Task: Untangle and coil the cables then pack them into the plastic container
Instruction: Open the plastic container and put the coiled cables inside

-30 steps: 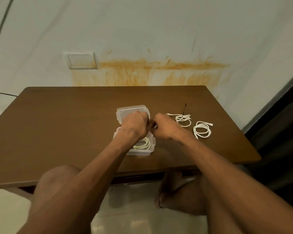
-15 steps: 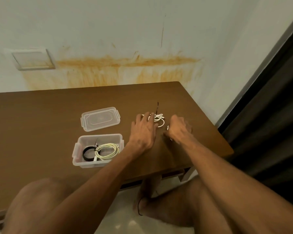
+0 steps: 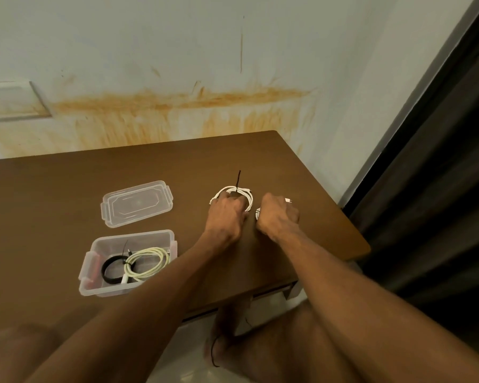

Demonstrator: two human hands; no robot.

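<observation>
A clear plastic container point(image 3: 91, 275) sits near the front edge of the table and holds a coiled cream cable point(image 3: 147, 262) and a coiled black cable point(image 3: 107, 272). To its right, my left hand point(image 3: 227, 214) grips a coiled white cable point(image 3: 244, 193) bound with a black tie point(image 3: 238, 179). Close beside it, my right hand point(image 3: 278, 217) curls over a second white cable point(image 3: 257, 212); only a loop and a plug tip point(image 3: 288, 200) show past the fingers.
The container's clear lid point(image 3: 137, 203) lies flat just behind the container. The brown table point(image 3: 53, 203) ends close to the right of my right hand, with a dark curtain point(image 3: 440, 161) beyond. The stained wall point(image 3: 177, 106) stands behind.
Both hands left the container and moved right to the two white coils. My left hand, spread over its coil half a second ago, has now closed on it; the camera turned right.
</observation>
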